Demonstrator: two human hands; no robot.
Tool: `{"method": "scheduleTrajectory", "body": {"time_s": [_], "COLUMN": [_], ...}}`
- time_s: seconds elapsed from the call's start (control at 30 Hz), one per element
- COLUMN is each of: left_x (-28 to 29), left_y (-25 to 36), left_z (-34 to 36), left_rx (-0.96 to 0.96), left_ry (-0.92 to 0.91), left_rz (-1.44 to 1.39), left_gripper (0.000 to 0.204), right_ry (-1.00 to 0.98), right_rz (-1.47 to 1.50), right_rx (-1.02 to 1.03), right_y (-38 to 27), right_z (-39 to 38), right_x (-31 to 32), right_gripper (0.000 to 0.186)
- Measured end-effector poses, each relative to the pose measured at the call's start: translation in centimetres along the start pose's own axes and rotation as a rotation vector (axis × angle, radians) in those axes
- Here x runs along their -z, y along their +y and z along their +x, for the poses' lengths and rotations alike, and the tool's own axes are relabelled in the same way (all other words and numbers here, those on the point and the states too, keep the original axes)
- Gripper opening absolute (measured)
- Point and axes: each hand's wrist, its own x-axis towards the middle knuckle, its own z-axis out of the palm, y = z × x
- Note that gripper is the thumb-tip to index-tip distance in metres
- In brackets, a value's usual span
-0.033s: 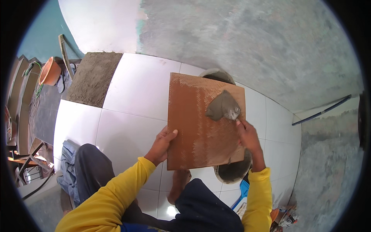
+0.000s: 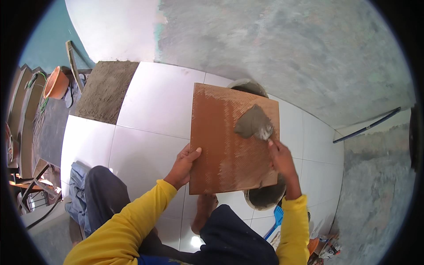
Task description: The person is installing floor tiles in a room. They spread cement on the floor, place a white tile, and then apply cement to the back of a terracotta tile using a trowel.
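Note:
A square tile (image 2: 214, 141) is held up in front of me, its reddish-brown ridged back facing me. At its left edge my left hand (image 2: 183, 165) grips it, thumb on the brown face and fingers hidden behind. My right hand (image 2: 282, 157) is closed round a trowel (image 2: 264, 132) at the tile's right side; the handle is mostly hidden in the fist. Wet grey mortar (image 2: 251, 121) covers most of the blade, which lies over the tile's upper right. A thin smear of mortar coats the right part of the tile.
Partly behind the tile stand two buckets, one by the wall (image 2: 249, 86) and one nearer me (image 2: 265, 196). White tiles (image 2: 150, 154) cover the floor, with a bare mortar patch (image 2: 106, 90) at far left. A blue plastic tool (image 2: 277, 216) lies by my right forearm.
Very little differs. My right hand and the trowel sit a touch lower, and the tile has shifted slightly left in the picture.

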Motion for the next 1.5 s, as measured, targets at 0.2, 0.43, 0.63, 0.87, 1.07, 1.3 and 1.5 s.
{"method": "scheduleTrajectory", "body": {"time_s": [0.2, 0.43, 0.63, 0.87, 1.07, 1.3, 1.5], "left_x": [0.3, 0.9, 1.4, 0.5, 0.6, -1.5, -0.5], "left_y": [0.5, 1.5, 1.2, 1.3, 1.9, 2.0, 3.0], "left_z": [1.6, 4.2, 3.7, 3.4, 2.8, 2.9, 2.1], "left_rx": [-0.053, -0.080, -0.132, -0.153, -0.187, -0.197, -0.219], "left_ry": [0.054, 0.125, 0.081, 0.005, 0.008, 0.087, 0.147], "left_rz": [0.033, -0.065, -0.144, -0.141, -0.147, -0.072, -0.012], "left_gripper": [0.039, 0.039, 0.045, 0.050, 0.050, 0.056, 0.062], "right_ry": [0.099, 0.177, -0.102, -0.137, -0.142, -0.140, 0.026], "right_rz": [0.022, -0.204, 0.006, -0.060, -0.123, -0.158, -0.855], "right_rx": [0.095, 0.463, 0.010, 0.165, 0.202, 0.161, 0.806], "right_y": [4.3, -0.1, -6.1, -10.1, -12.0, -11.0, -12.2], "right_z": [-2.3, -2.4, -3.4, 2.1, -0.8, 6.4, -1.2], "right_x": [-3.2, -3.4, -1.6, -4.3, -5.7, -2.8, -7.5], "right_gripper": [0.045, 0.038, 0.046, 0.044, 0.043, 0.043, 0.034]}}
